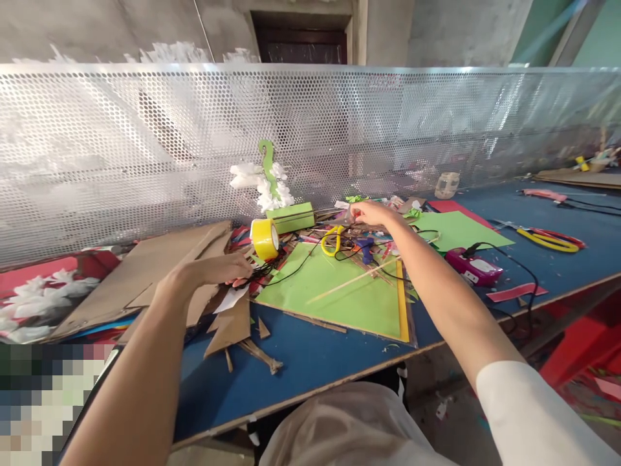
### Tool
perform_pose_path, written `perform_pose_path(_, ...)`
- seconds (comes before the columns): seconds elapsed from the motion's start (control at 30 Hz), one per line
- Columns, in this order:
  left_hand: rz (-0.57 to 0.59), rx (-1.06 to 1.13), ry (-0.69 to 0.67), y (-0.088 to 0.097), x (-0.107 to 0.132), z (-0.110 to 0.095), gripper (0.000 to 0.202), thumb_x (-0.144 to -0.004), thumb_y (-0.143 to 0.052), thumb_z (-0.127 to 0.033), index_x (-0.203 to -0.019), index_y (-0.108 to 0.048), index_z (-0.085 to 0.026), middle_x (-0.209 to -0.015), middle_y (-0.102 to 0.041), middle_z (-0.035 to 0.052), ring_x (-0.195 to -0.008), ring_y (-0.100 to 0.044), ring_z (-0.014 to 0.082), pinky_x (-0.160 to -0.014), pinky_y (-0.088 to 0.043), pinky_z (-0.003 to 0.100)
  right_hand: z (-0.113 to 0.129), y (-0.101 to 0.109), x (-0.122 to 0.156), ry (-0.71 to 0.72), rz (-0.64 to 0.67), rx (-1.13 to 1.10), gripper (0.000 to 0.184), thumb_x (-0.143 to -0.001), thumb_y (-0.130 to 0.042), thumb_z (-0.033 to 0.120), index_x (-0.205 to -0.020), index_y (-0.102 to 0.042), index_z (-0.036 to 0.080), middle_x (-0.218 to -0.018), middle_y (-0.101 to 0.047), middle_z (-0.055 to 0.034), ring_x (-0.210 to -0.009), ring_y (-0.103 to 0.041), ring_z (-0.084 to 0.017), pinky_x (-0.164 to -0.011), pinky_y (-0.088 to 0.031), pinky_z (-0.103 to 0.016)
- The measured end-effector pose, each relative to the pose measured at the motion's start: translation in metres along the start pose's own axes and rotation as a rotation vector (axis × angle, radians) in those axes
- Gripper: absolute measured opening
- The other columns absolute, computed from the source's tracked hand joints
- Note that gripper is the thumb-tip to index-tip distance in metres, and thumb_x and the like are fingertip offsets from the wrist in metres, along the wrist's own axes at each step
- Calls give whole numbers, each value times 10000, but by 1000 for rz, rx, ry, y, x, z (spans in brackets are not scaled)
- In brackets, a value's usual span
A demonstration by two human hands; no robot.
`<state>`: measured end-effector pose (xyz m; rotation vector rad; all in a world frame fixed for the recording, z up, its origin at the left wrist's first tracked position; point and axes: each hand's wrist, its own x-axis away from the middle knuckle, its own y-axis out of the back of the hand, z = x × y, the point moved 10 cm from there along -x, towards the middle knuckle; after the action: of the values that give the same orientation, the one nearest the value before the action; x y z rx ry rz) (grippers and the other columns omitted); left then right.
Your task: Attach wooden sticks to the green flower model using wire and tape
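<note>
My left hand (pixel 230 268) is closed at the left of the pile, its fingers curled at a bundle of black cord (pixel 264 270) beside a roll of yellow tape (pixel 262 239). A white paper scrap (pixel 230 299) lies just under it. My right hand (pixel 371 213) reaches into the scraps at the back, fingers bent down and closed; what they pinch, if anything, is hidden. Between the hands lie yellow-handled scissors (pixel 332 241), a dark blue tool (pixel 365 250), a green sheet (pixel 334 291) and a thin wooden stick (pixel 347 283).
A green box (pixel 291 218) bearing a white-and-green paper figure (pixel 270 175) stands before the perforated metal screen (pixel 194 129). Cardboard (pixel 140 272) lies left. At right are a purple device (pixel 473 266) with a black cord, more scissors (pixel 548 239) and a glass jar (pixel 447 185).
</note>
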<state>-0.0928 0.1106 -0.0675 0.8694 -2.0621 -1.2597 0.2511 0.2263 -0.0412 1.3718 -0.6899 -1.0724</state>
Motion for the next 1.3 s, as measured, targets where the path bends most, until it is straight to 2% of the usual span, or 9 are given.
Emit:
perform_pose_path(0.1, 157, -40, 37, -14, 0, 7, 194, -646, -502, -231, -453, -520, -233, -540, -547, 61, -560, -517, 207, -607, -457, 312, 3, 25, 0, 29, -124, -1, 177, -921, -648, 181, -1087, -702, 208, -1025, -707, -60, -828, -584, -177, -710, -344, -253)
perform_pose_path(0.2, 121, -130, 102, -7, 0, 17, 216, -696, -462, -234, -523, -592, -237, -647, -666, 72, -663, -623, 234, -682, -508, 309, 10, 50, 4, 55, -272, 14, 166, -901, -651, 159, -1047, -701, 222, -1015, -668, -55, -820, -567, -183, -728, -350, -268)
perform_pose_path(0.37, -170, -327, 54, 17, -7, 5, 387, -811, -430, -254, -964, -785, -238, -1116, -796, 79, -1012, -723, 256, -925, -541, 332, 28, 74, 7, 90, -395, 27, 144, -901, -660, 150, -1014, -693, 232, -1015, -636, -52, -846, -578, -197, -748, -373, -296)
perform_pose_path(0.53, -489, -482, 2, 29, -12, -34, 392, -930, -408, -316, -1063, -766, -226, -1225, -761, 106, -1127, -705, 293, -1025, -521, 409, 41, 92, 11, 101, -542, 50, 125, -943, -656, 186, -1048, -697, 240, -1009, -623, -57, -864, -591, -217, -780, -424, -336)
perform_pose_path(0.73, -684, -31, -54, 23, -29, -48, 495, -986, -477, -513, -1324, -637, -188, -1309, -731, 156, -1037, -744, 279, -887, -578, 388, 65, 109, 20, 156, -667, 33, 104, -980, -642, 201, -1066, -692, 231, -1067, -630, -82, -1014, -611, -263, -880, -484, -396)
perform_pose_path(0.9, -515, 224, -139, -7, -56, -59, 445, -918, -599, -524, -1137, -711, -152, -1113, -786, 156, -775, -727, 214, -670, -552, 304, 82, 114, 22, 181, -710, 36, 98, -1003, -623, 225, -1077, -685, 241, -1063, -630, -84, -1046, -610, -276, -891, -503, -417)
perform_pose_path(1.1, 22, 229, -239, -43, -41, -92, 439, -971, -561, -553, -936, -813, -195, -897, -802, 92, -760, -699, 197, -630, -509, 266, 72, 116, 22, 137, -779, -4, 71, -983, -645, 220, -1045, -677, 236, -1042, -620, -82, -1000, -607, -267, -866, -497, -412)
perform_pose_path(1.17, -77, 149, -142, -28, -37, -77, 524, -1003, -484, -597, -895, -804, -197, -859, -790, 88, -727, -686, 197, -619, -495, 276, 69, 115, 20, 133, -781, -34, 70, -966, -668, 218, -1034, -677, 235, -1017, -617, -71, -952, -607, -253, -848, -490, -401)
perform_pose_path(1.3, -661, 45, -34, 29, -21, -49, 515, -985, -494, -646, -984, -713, -181, -927, -761, 92, -737, -680, 205, -683, -507, 315, 79, 109, 14, 215, -712, -110, 73, -929, -707, 207, -994, -681, 227, -959, -614, -45, -856, -608, -215, -812, -475, -365)
